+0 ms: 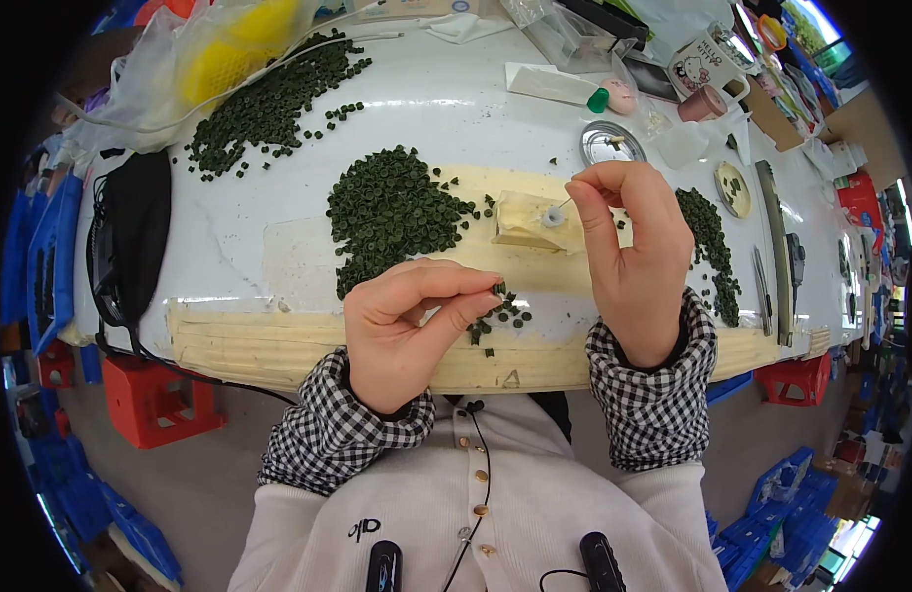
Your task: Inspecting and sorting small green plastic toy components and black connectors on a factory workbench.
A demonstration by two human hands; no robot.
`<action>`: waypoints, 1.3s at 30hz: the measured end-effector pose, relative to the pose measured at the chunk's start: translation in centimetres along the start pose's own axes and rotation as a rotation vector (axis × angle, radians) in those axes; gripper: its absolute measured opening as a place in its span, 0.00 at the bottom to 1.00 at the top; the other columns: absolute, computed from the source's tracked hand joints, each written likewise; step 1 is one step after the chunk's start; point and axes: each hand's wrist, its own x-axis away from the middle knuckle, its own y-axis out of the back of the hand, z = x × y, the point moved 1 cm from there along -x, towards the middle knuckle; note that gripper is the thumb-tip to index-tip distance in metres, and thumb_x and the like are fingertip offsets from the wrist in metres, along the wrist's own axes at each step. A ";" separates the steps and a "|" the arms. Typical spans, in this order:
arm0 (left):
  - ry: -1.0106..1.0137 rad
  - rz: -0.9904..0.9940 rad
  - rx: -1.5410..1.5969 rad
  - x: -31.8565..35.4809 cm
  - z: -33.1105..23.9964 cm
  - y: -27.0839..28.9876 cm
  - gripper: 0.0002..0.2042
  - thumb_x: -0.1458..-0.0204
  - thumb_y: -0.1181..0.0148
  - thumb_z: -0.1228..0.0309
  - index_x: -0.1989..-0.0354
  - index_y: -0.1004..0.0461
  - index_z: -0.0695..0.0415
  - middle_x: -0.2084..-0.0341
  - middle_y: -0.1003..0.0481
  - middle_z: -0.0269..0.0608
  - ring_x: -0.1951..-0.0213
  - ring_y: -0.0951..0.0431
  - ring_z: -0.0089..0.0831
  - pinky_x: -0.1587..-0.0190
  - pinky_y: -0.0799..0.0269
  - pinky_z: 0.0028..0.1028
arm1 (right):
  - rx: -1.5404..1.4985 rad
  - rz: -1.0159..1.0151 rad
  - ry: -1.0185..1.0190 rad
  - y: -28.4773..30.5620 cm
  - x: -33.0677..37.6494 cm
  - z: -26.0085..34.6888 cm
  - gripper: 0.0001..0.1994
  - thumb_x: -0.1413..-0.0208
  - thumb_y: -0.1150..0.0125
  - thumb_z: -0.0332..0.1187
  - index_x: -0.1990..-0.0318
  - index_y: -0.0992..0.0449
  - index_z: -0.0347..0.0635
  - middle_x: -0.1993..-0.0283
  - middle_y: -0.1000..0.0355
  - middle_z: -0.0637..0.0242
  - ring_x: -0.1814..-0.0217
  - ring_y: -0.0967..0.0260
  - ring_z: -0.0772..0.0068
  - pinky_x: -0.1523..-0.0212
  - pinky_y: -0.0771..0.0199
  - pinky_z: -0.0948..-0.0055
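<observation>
Pieces (392, 212) are dark green, sleeves (655, 407) black-white checked.

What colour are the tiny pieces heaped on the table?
The tiny pieces are dark green, seen best in the head view.

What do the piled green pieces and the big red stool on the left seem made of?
Green pieces: probably molded rubber or plastic, fairly matte, judging by their uniform shapes. Red stool: likely plastic, smooth, with cut-out sides that look molded.

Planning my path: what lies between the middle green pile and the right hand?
In the head view, a pale yellowish block with a whitish fitting on top, and a few loose green parts nearer the pile.
</observation>
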 end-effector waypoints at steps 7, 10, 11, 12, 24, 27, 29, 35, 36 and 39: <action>0.007 0.003 0.025 0.1 -0.1 0.1 0.10 0.51 0.37 0.86 0.60 0.21 0.66 0.64 0.21 0.44 0.62 0.22 0.25 0.60 0.28 0.21 | 0.001 0.011 -0.023 0.0 -0.1 0.1 0.04 0.49 0.36 0.24 0.67 0.26 0.37 0.69 0.29 0.62 0.66 0.32 0.59 0.65 0.33 0.66; -0.010 0.013 0.005 0.0 -0.2 0.1 0.09 0.49 0.41 0.88 0.60 0.22 0.66 0.63 0.21 0.46 0.63 0.21 0.27 0.58 0.24 0.23 | 0.052 0.104 -0.023 0.0 0.1 -0.2 0.05 0.49 0.36 0.25 0.65 0.25 0.37 0.69 0.29 0.61 0.65 0.32 0.59 0.64 0.33 0.66; -0.001 0.002 0.025 0.0 -0.2 0.1 0.09 0.49 0.40 0.87 0.60 0.21 0.66 0.63 0.21 0.45 0.63 0.21 0.26 0.59 0.25 0.22 | 0.063 0.099 -0.015 0.0 0.1 -0.1 0.05 0.49 0.36 0.25 0.65 0.24 0.37 0.68 0.29 0.61 0.65 0.33 0.59 0.63 0.33 0.66; 0.009 -0.011 0.044 0.1 -0.1 0.1 0.09 0.49 0.39 0.87 0.60 0.21 0.66 0.63 0.21 0.45 0.62 0.22 0.25 0.60 0.27 0.21 | 0.071 0.097 -0.006 0.0 0.2 0.0 0.06 0.49 0.36 0.25 0.64 0.24 0.37 0.68 0.29 0.61 0.65 0.33 0.59 0.63 0.33 0.66; -0.004 -0.008 0.026 0.2 0.0 0.2 0.10 0.50 0.38 0.87 0.59 0.21 0.66 0.63 0.22 0.44 0.62 0.23 0.24 0.61 0.29 0.20 | -0.335 0.308 -0.119 1.1 4.7 4.1 0.17 0.50 0.38 0.18 0.51 0.21 0.38 0.62 0.28 0.62 0.63 0.31 0.69 0.62 0.30 0.76; -0.031 -0.004 -0.024 0.0 0.0 0.2 0.10 0.50 0.38 0.86 0.59 0.21 0.66 0.64 0.21 0.44 0.62 0.22 0.25 0.61 0.28 0.21 | -0.349 0.277 -0.114 0.7 5.1 4.0 0.17 0.50 0.38 0.18 0.51 0.21 0.38 0.61 0.27 0.62 0.63 0.31 0.69 0.62 0.30 0.76; -0.061 -0.009 -0.080 -0.1 0.0 0.2 0.10 0.51 0.38 0.86 0.60 0.21 0.65 0.65 0.21 0.44 0.63 0.22 0.26 0.61 0.28 0.22 | -0.336 0.281 -0.095 0.6 5.1 3.9 0.17 0.50 0.38 0.18 0.51 0.21 0.38 0.61 0.27 0.62 0.63 0.31 0.68 0.63 0.30 0.76; -0.125 -0.007 -0.228 -0.1 -0.2 0.1 0.11 0.52 0.37 0.86 0.60 0.20 0.64 0.67 0.20 0.44 0.65 0.20 0.28 0.62 0.26 0.23 | -0.308 0.225 -0.029 0.2 5.3 3.6 0.18 0.54 0.35 0.19 0.53 0.21 0.38 0.63 0.27 0.63 0.66 0.32 0.65 0.65 0.31 0.72; -0.124 -0.002 -0.231 -0.1 -0.1 0.1 0.11 0.52 0.37 0.86 0.60 0.20 0.63 0.67 0.20 0.44 0.65 0.20 0.29 0.62 0.26 0.23 | -0.307 0.202 -0.014 0.1 5.3 3.6 0.18 0.56 0.34 0.20 0.54 0.20 0.37 0.64 0.27 0.64 0.68 0.33 0.64 0.66 0.31 0.71; -0.122 0.005 -0.240 -0.2 -0.1 0.1 0.11 0.52 0.37 0.86 0.60 0.20 0.63 0.67 0.20 0.44 0.65 0.20 0.29 0.63 0.26 0.23 | -0.313 0.201 -0.018 0.2 5.4 3.6 0.18 0.56 0.34 0.19 0.54 0.21 0.37 0.64 0.27 0.63 0.67 0.32 0.64 0.67 0.31 0.70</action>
